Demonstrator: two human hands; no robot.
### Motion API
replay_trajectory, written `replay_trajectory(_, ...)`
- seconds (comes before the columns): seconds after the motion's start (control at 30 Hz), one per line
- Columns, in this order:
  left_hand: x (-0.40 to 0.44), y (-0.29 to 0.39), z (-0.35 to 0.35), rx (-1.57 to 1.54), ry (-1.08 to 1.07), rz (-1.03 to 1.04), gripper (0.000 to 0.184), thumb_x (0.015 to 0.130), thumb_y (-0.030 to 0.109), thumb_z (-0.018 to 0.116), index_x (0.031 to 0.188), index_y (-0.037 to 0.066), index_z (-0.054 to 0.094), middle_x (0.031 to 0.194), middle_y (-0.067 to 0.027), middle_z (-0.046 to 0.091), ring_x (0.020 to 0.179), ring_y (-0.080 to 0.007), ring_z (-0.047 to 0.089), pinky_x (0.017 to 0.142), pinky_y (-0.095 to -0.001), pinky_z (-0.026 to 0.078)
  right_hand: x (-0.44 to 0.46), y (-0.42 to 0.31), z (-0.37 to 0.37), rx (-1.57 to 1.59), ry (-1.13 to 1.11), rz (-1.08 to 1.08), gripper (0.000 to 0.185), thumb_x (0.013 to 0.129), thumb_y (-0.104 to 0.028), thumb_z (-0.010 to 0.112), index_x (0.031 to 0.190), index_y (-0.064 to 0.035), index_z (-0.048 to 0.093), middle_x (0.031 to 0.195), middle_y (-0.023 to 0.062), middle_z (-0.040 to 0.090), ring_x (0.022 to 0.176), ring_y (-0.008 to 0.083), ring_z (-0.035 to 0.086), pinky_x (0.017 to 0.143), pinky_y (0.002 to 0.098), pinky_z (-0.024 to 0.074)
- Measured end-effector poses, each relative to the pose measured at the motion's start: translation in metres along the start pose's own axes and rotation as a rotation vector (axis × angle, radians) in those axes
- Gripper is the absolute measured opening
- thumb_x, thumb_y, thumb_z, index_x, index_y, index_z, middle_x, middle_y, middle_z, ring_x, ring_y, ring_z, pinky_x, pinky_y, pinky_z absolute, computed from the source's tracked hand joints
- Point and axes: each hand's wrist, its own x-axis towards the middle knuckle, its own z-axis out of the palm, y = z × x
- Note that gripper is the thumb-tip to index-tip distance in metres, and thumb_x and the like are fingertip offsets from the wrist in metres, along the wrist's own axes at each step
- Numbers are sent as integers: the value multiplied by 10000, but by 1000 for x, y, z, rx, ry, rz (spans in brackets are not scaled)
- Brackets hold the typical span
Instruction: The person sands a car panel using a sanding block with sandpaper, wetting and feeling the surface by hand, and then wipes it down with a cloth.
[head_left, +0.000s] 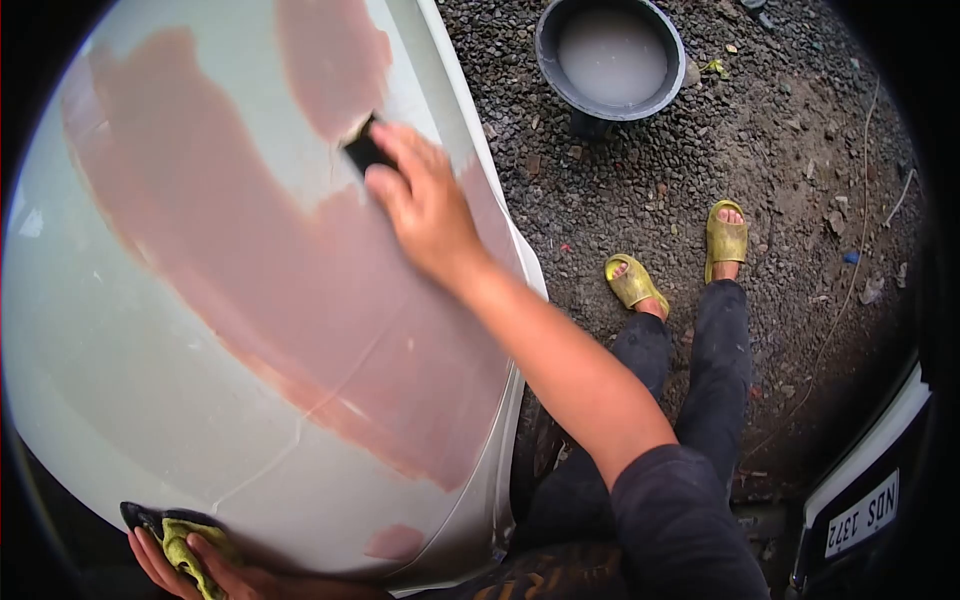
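My right hand (425, 195) is closed on a small black sanding block (367, 148), pressed to a pale car panel (140, 330) at the lower edge of a pinkish-brown filler patch (335, 65). A larger patch (300, 270) of the same colour spreads across the panel below and to the left. At the panel's bottom left edge, my left hand (205, 565) holds a wet-looking yellow-green cloth (190, 550) between thumb and fingers, beside a black curved part (143, 517).
A dark bucket (675, 85) of cloudy water stands on gravel (620, 190) at the top. My feet in yellow sandals (727, 240) are on the ground right of the panel. Another vehicle's bumper with a licence plate (862, 515) is at lower right.
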Motion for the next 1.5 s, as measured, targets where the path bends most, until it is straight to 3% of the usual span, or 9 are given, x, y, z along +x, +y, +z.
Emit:
replay_trajectory(0.23, -4, -5, -3, 18, 14, -11, 396, 1031, 21, 601, 1421, -45, 591, 1489, -179, 534, 1379, -273, 509, 1160, -396, 418, -118, -49, -15, 63, -73, -11, 482, 1019, -192, 653, 1463, -27, 561, 1514, 231, 539, 1362, 418, 525, 1152, 504, 377)
replay_trajectory(0.43, -2, 5, 2, 52, 27, -31, 395, 1021, 15, 609, 1411, -52, 601, 1489, -182, 539, 1373, -278, 514, 1163, -408, 412, -11, 19, -2, 16, 43, 69, 471, 1026, -215, 638, 1446, -12, 574, 1484, 245, 547, 1357, 422, 496, 1161, 499, 375)
replay_trajectory(0.67, 0, -12, -4, 5, 14, 44, 399, 1019, 2, 601, 1415, -46, 602, 1476, -188, 548, 1382, -286, 505, 1171, -409, 397, -127, -25, -21, 17, -88, 44, 475, 1016, -161, 650, 1461, -16, 565, 1515, 233, 540, 1406, 399, 500, 1167, 475, 384)
replay_trajectory(0.83, -1, 2, 1, 52, 13, -12, 398, 1019, 4, 600, 1413, -49, 601, 1488, -188, 535, 1385, -283, 501, 1171, -409, 397, -7, 20, -15, 13, -6, 226, 484, 1039, -247, 636, 1448, 1, 564, 1530, 177, 544, 1393, 363, 513, 1170, 422, 384)
replay_trajectory(1.03, -2, -5, -2, 5, 24, 2, 391, 1022, 12, 606, 1409, -41, 609, 1484, -182, 542, 1390, -275, 498, 1171, -406, 399, -142, -27, -26, 28, -103, 122, 473, 1015, -166, 658, 1463, -39, 574, 1533, 214, 532, 1415, 393, 492, 1186, 471, 364)
replay_trajectory(1.13, -1, -1, 0, 24, 22, -1, 389, 1022, 12, 606, 1407, -43, 610, 1480, -187, 546, 1387, -272, 501, 1168, -406, 403, -91, 7, -18, -46, -62, 61, 458, 1030, -205, 629, 1450, -30, 570, 1518, 223, 533, 1384, 398, 503, 1155, 517, 375)
replay_trajectory(1.23, -1, -4, 0, 40, 8, 21, 390, 1020, 8, 605, 1406, -48, 608, 1484, -191, 543, 1380, -273, 508, 1166, -407, 405, -13, 28, -14, -29, 0, 168, 481, 1022, -252, 654, 1429, -7, 578, 1478, 206, 566, 1366, 396, 501, 1127, 453, 417)
replay_trajectory(1.4, 0, -8, -2, 44, 15, 42, 389, 1022, 11, 604, 1407, -42, 610, 1486, -186, 546, 1375, -277, 514, 1167, -410, 406, -137, -26, -23, 12, -70, 89, 477, 1005, -198, 677, 1444, -35, 587, 1489, 234, 556, 1358, 403, 529, 1138, 507, 397)
replay_trajectory(1.5, 1, -9, -1, 54, 8, 53, 383, 1027, 12, 596, 1405, -43, 611, 1486, -184, 545, 1374, -279, 514, 1166, -410, 408, -121, -23, -22, 17, -80, 58, 482, 996, -191, 687, 1436, -20, 589, 1483, 243, 556, 1359, 406, 525, 1152, 498, 384)
